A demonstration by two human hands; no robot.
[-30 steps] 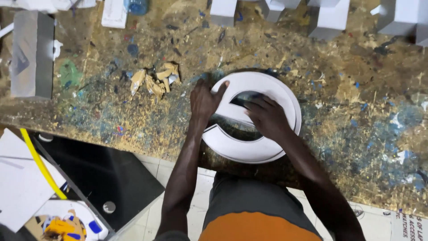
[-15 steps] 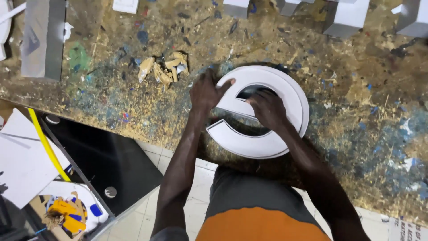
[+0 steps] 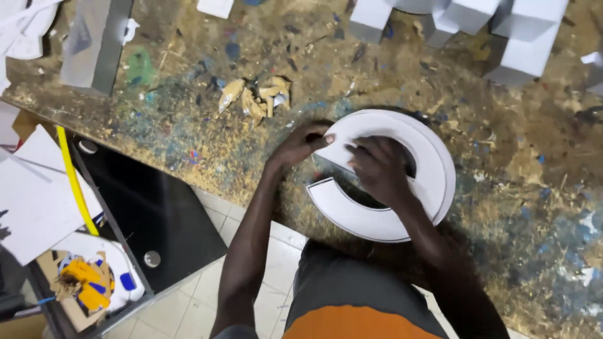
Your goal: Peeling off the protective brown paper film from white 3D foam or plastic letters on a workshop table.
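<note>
A large white C-shaped letter form (image 3: pixel 433 166) lies flat on a paint-spattered workbench (image 3: pixel 188 113), its gap facing left. My left hand (image 3: pixel 303 142) grips the upper tip of the C at its outer edge, thumb on top. My right hand (image 3: pixel 377 168) presses palm-down over the middle of the form, fingers spread across the inner opening and the upper arm. The lower arm of the C juts over the bench's near edge.
Crumpled tan scraps (image 3: pixel 257 97) lie left of the form. Several white blocky letter forms (image 3: pixel 515 37) stand at the back. A grey slab (image 3: pixel 94 41) sits at the far left. Below left are a black panel (image 3: pixel 151 213), white sheets (image 3: pixel 38 201) and a yellow strip (image 3: pixel 72 182).
The C form has turned slightly under my hands, and its gap now faces more to the left. My left hand has shifted from the top surface to the upper tip.
</note>
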